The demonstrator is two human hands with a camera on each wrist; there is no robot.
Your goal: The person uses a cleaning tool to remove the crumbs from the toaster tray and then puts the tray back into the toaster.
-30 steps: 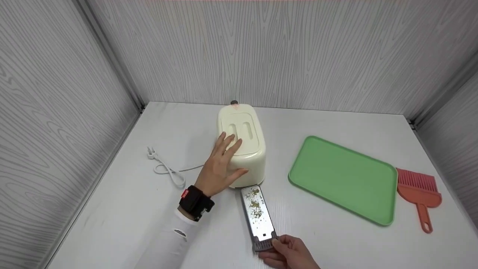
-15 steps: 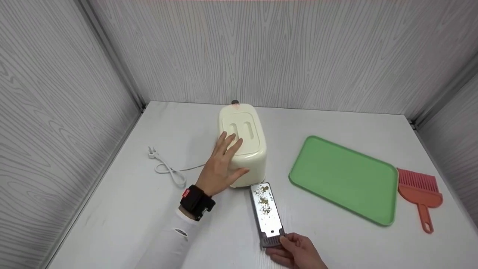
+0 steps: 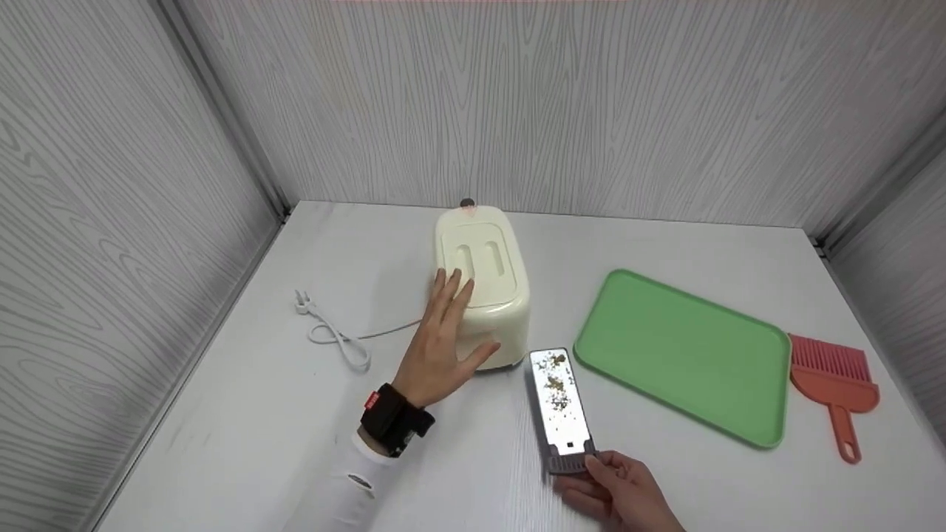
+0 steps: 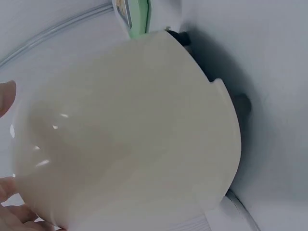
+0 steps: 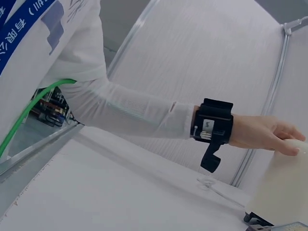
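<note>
A cream toaster (image 3: 491, 325) with a lid over its slots stands mid-table; its smooth end fills most of the left wrist view. My left hand (image 3: 436, 351) lies at the toaster's near left corner, fingers straight along the top and thumb spread out. Between thumb and fingers, my right hand (image 3: 624, 484) pinches the dark grated end of a metal crumb tray (image 3: 565, 421). Brown and greenish crumbs (image 3: 556, 380) are scattered on the crumb tray's shiny surface. It is fully out of the toaster, with its far end near the green tray's left corner.
To the right lies a green tray (image 3: 687, 355), with a red brush and dustpan set (image 3: 835, 380) beside it. The toaster's white cord and plug (image 3: 325, 325) are on the left. Grey wood-grain panels (image 3: 517, 111) wall in the table.
The crumb tray, held in my right hand, has come out of the toaster's base and moved right toward the green tray. My left hand's fingers have drawn closer together at the toaster.
</note>
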